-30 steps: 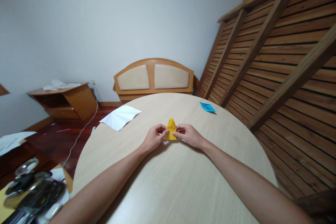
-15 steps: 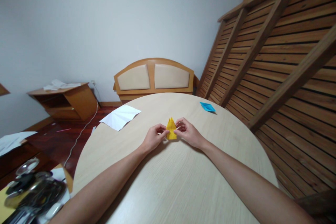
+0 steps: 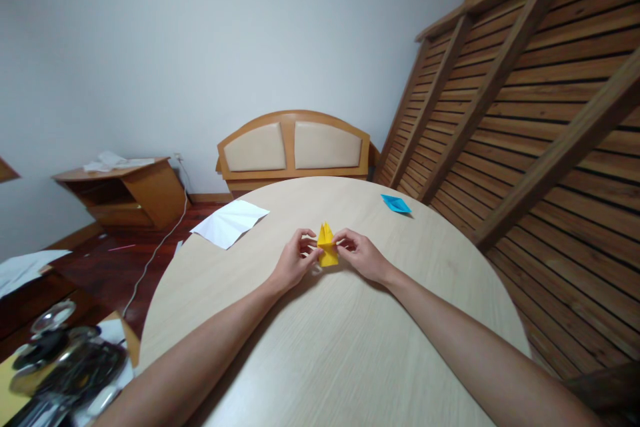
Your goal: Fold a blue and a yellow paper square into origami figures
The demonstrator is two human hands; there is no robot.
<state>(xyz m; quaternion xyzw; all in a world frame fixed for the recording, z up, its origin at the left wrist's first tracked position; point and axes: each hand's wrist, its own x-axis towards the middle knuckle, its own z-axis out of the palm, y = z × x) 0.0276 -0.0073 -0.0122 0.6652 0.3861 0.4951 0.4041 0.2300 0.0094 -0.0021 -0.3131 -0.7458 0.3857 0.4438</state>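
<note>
A small piece of folded yellow origami paper (image 3: 327,251) is held up over the middle of the round table (image 3: 320,347). Its pointed tips face away from me, and a crease runs across its middle. My left hand (image 3: 295,260) pinches its left edge between thumb and fingers. On the opposite edge, my right hand (image 3: 363,257) grips the paper in the same kind of pinch. The fingertips behind the paper are partly hidden.
A creased white sheet (image 3: 230,223) lies at the table's far left. Toward the far right rests a blue folded paper (image 3: 397,204). Beyond the table stand a headboard (image 3: 293,147) and, to the right, leaning wooden slats (image 3: 500,113). Clutter (image 3: 70,367) sits low at left.
The yellow paper has bent at its middle crease, its lower part spreading wider. My right thumb has shifted up and outward along its edge. Both arms stay nearly in place.
</note>
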